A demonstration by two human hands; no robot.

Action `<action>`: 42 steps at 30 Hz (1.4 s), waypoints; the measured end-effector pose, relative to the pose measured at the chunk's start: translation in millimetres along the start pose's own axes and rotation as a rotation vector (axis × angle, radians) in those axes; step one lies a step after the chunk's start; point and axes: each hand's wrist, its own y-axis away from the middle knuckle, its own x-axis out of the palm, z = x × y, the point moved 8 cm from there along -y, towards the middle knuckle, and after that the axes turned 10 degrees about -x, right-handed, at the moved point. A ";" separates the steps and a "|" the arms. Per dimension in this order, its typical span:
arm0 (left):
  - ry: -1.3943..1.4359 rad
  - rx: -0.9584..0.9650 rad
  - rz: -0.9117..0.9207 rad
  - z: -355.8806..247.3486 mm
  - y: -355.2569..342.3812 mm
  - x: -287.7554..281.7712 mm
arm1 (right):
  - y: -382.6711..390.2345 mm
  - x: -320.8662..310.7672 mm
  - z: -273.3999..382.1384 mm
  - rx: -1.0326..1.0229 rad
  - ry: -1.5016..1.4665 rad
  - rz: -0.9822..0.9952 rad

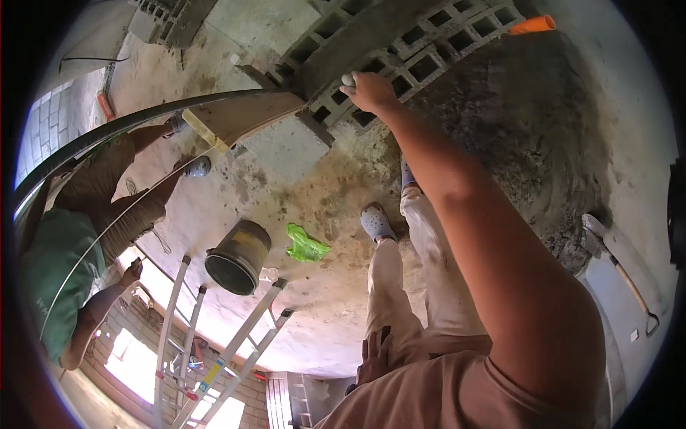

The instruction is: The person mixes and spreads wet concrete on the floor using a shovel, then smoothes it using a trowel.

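Note:
My right hand (369, 91) reaches out over hollow grey concrete blocks (457, 50), its fingers closed on a small pale, rounded object (348, 81) that I cannot make out clearly. My left hand (373, 352) is low beside my hip, partly hidden by my shirt, with its fingers stretched out and apparently empty. A long dark curved strip (164, 106) runs from the left toward the blocks, next to a brown board (257, 111) and a short piece of pale wood (204, 129).
Another person (75, 264) works at left with a thin rod. A black bucket (236, 257), a green plastic bag (306, 243) and aluminium ladders (246, 336) are on the floor. A shovel (629, 282) lies at right; an orange pipe (529, 26) is at top right.

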 end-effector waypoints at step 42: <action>-0.507 0.567 -0.189 -12.9 59.3 -21.6 | 1230.6 138.2 62.2 1.309 -1.402 -0.799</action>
